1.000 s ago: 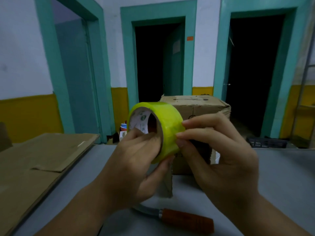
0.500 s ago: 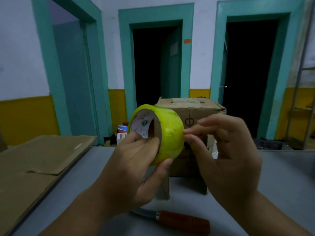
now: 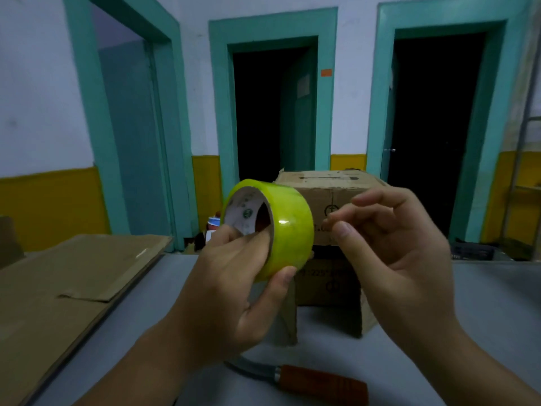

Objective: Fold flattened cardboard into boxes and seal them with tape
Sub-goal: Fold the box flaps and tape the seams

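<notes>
My left hand (image 3: 228,291) grips a roll of yellow-green tape (image 3: 289,227) held up at chest height, with fingers inside its core and the thumb under its rim. A finger-width to the right of the roll, the thumb and forefinger of my right hand (image 3: 392,253) pinch together, apparently on the tape's loose end, which is clear and hard to make out. Behind both hands a folded cardboard box (image 3: 330,189) stands on the grey table (image 3: 483,303) with its lower flaps splayed. Flattened cardboard (image 3: 58,288) lies at the left.
A knife with an orange-brown handle (image 3: 319,382) lies on the table near me, below the hands. Beyond the table are three teal-framed doorways, a dark crate on the floor at the right, and small items by the middle doorway.
My right hand's fingers were on the roll's outer face; they have come slightly off it to the right and now pinch. The roll has tilted a little in my left hand.
</notes>
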A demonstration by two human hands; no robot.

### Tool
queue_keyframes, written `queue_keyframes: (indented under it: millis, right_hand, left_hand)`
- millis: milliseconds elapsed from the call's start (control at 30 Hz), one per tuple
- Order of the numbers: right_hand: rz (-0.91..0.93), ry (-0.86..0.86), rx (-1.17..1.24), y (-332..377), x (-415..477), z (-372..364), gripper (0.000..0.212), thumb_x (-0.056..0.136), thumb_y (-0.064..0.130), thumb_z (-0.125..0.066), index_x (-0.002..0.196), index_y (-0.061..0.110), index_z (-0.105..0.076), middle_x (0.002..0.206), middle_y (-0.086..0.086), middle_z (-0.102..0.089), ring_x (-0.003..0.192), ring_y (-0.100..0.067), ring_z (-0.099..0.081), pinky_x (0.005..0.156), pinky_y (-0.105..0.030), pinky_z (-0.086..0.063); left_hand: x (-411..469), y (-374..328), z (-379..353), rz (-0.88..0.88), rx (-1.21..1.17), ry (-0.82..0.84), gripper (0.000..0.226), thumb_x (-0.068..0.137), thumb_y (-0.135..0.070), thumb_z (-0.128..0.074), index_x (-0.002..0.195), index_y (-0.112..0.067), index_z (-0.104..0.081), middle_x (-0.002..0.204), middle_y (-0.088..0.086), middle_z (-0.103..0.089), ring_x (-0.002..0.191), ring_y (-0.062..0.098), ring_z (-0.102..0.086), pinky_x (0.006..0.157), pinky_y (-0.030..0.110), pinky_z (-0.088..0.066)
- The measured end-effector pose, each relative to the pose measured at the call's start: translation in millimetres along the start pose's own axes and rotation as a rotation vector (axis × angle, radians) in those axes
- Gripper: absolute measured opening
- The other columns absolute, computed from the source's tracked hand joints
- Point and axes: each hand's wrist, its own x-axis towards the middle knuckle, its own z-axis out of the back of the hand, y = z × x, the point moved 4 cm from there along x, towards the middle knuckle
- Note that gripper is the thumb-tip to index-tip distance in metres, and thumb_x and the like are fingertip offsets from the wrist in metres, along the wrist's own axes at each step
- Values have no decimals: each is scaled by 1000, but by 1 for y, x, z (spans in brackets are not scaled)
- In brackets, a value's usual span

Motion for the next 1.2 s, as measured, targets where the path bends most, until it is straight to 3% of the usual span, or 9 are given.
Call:
queue_keyframes:
  millis: [100, 167, 333, 533, 733, 833, 933, 1033, 1200]
  right_hand:
    - [-4, 13, 6, 0, 2, 1, 28, 85, 9, -72, 109, 7, -58, 94, -9, -72, 93, -25, -73, 82, -30, -60]
    - [-10, 29, 2, 1, 4, 3, 29, 82, 9, -74, 108, 7, -59, 92, -9, -72, 91, -22, -74, 82, -26, -59]
    - [-25, 189, -82, -2, 5, -1, 32, 79, 18, -74, 110, 14, -65, 93, 3, -74, 91, -15, -75, 83, -22, -60]
    - [-150, 293, 8, -8, 1, -6, 53, 78, 13, -78, 128, 14, -60, 106, -9, -75, 85, -25, -77, 79, -37, -64]
    - [-211, 308, 43, -14, 3, -2, 49, 80, 4, -76, 126, 10, -61, 120, -10, -73, 89, -30, -78, 84, -42, -64]
    - [-337, 519, 16, -12, 0, -4, 47, 81, -1, -77, 124, 10, -62, 125, -8, -71, 89, -32, -77, 85, -44, -63]
    - [-411, 779, -127, -17, -9, -12, 41, 83, -3, -79, 119, 11, -64, 108, -9, -74, 93, -26, -77, 84, -43, -64]
    - [-460, 903, -215, -27, -23, -22, 36, 85, 1, -82, 113, 16, -66, 101, -6, -76, 94, -23, -77, 88, -47, -62]
    - [-528, 1101, -266, -32, -46, -43, 30, 89, 4, -78, 110, 18, -61, 97, -3, -79, 91, -18, -77, 86, -33, -60]
  left_hand:
    - [0, -4, 5, 35, -125, -59, 29, 103, -24, -53, 120, -13, -74, 115, -9, -74, 102, 12, -65, 85, 41, -52]
    - [1, -5, 8, 78, -200, -86, 24, 102, -22, -52, 115, -21, -72, 112, -14, -73, 99, 21, -70, 80, 45, -55]
    - [0, 0, 7, 149, -285, -81, 22, 105, -27, -48, 115, -23, -67, 107, -9, -74, 100, 24, -73, 80, 47, -57]
    - [-2, 7, 4, 219, -283, -86, 27, 105, -29, -48, 112, -13, -68, 104, 3, -73, 96, 24, -72, 78, 40, -57]
    - [-1, 10, 3, 175, -247, -88, 24, 105, -28, -49, 115, -15, -66, 105, 3, -73, 99, 25, -71, 81, 42, -57]
    - [2, 14, 7, 183, -202, -126, 26, 106, -29, -48, 115, -10, -62, 97, 9, -73, 90, 29, -71, 80, 47, -56]
    - [6, 14, 11, 177, -205, -149, 20, 107, -23, -48, 123, -15, -56, 96, 5, -75, 89, 29, -72, 79, 51, -57]
    - [4, 16, 10, 170, -188, -165, 20, 108, -23, -47, 127, -17, -48, 95, 6, -74, 87, 32, -71, 78, 53, -56]
    - [0, 20, 4, 157, -148, -131, 30, 107, -18, -49, 119, 7, -60, 95, 12, -73, 84, 35, -71, 76, 53, -55]
